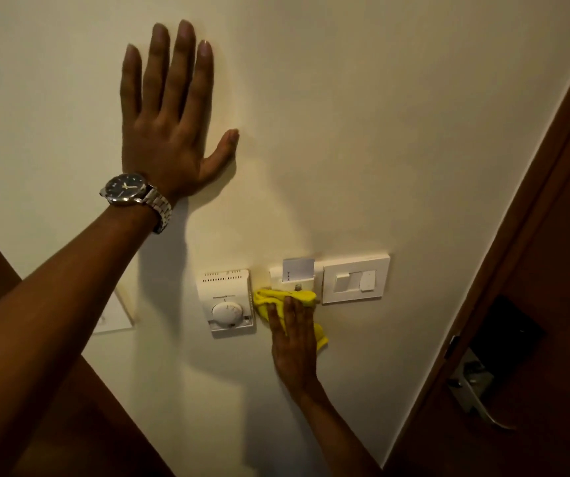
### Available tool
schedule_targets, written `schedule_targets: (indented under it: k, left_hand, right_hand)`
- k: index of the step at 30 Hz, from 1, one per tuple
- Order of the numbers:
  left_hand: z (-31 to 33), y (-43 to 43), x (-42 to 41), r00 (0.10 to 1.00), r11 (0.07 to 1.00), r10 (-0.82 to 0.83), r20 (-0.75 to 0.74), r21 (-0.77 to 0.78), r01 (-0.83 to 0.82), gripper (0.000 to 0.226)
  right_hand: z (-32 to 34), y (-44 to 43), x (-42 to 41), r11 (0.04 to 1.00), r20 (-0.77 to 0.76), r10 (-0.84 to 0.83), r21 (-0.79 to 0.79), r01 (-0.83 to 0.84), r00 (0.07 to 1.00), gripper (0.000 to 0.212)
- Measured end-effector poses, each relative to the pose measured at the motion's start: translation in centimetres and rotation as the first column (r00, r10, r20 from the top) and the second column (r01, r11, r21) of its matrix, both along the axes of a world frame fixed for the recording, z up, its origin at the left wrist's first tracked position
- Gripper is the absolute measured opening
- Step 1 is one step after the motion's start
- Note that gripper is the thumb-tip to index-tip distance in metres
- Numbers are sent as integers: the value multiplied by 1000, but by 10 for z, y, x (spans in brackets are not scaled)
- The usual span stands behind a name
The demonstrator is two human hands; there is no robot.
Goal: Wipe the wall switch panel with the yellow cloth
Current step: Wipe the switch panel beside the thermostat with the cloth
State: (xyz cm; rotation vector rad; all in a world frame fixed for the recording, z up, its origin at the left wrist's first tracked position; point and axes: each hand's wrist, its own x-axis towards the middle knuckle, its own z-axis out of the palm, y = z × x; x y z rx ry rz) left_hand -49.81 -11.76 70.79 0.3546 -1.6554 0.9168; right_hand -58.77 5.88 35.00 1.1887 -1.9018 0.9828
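Cream wall (379, 115) took the flat, empty left hand (170, 132); straight-fingered right hand (293, 342) pressed yellow cloth (269, 297); light sweeps across switch panel (355, 280) seemed best.

We face a cream painted wall (379, 115) under dim, warm light. At four o'clock stands a brown wooden door (558, 270) with a metal lever handle (483, 406) below a black lock plate (507, 332). A white dial thermostat (227, 302) sits at six o'clock; dark wood panelling (111, 435) fills seven.

Nothing legible — thermostat (227, 301) and watch (126, 188) markings too small.
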Motion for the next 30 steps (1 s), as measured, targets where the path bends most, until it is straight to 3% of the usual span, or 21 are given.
schedule_targets:
  k: [6, 10, 15, 19, 24, 30]
  left_hand:
    - [2, 4, 2, 1000, 1000, 25, 5, 5, -25, 85]
    - [-1, 0, -1, 1000, 1000, 22, -14, -16, -23, 84]
    - [2, 4, -1, 999, 999, 38, -16, -4, -38, 83]
    - [1, 8, 2, 999, 999, 42, -15, 7, -41, 84]
    - [-1, 2, -2, 999, 999, 34, -34, -17, -34, 83]
    - [3, 3, 1, 999, 1000, 29, -19, -11, -29, 84]
  right_hand:
    - [-7, -14, 20, 993, 164, -49, -98, 65, 985, 57]
    - [2, -26, 12, 989, 124, -66, -122, 82, 990, 55]
    - [-21, -16, 12, 995, 112, -38, -91, 49, 993, 67]
    - [-35, -7, 21, 999, 249, -40, -26, 48, 968, 50]
    - [4, -25, 18, 995, 195, -21, -88, 39, 981, 55]
    - [-16, -16, 29, 992, 237, -86, -72, 106, 968, 66]
